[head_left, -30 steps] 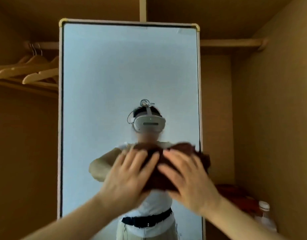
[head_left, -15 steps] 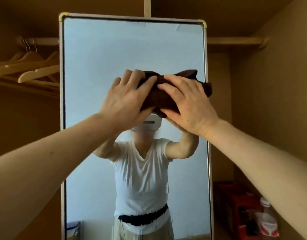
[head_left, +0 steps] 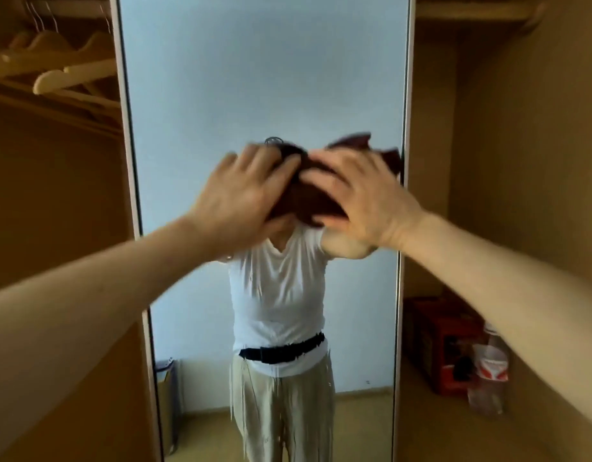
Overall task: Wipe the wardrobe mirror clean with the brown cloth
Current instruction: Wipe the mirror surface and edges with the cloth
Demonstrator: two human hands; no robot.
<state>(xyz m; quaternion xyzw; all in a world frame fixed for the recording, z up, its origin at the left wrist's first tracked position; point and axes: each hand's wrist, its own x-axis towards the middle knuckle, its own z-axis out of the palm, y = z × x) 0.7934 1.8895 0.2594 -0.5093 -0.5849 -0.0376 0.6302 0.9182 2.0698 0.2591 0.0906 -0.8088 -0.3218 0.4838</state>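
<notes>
The tall wardrobe mirror (head_left: 221, 78) fills the middle of the head view, in a thin pale frame. A bunched brown cloth (head_left: 308, 195) is pressed flat against the glass at mid height, toward the right edge. My left hand (head_left: 244, 195) lies on the cloth's left part with fingers spread. My right hand (head_left: 364, 198) covers its right part. A corner of the cloth sticks out above my right hand. The mirror reflects a person in a white shirt, arms raised.
Wooden hangers (head_left: 71, 75) hang on a rail at the upper left. A wooden shelf (head_left: 471, 11) runs at the upper right. On the wardrobe floor at the lower right stand a red crate (head_left: 441, 345) and a plastic bottle (head_left: 488, 371).
Both hands and the cloth went up the glass from chest height toward the top, then came back down to mid height. The view has tilted downward.
</notes>
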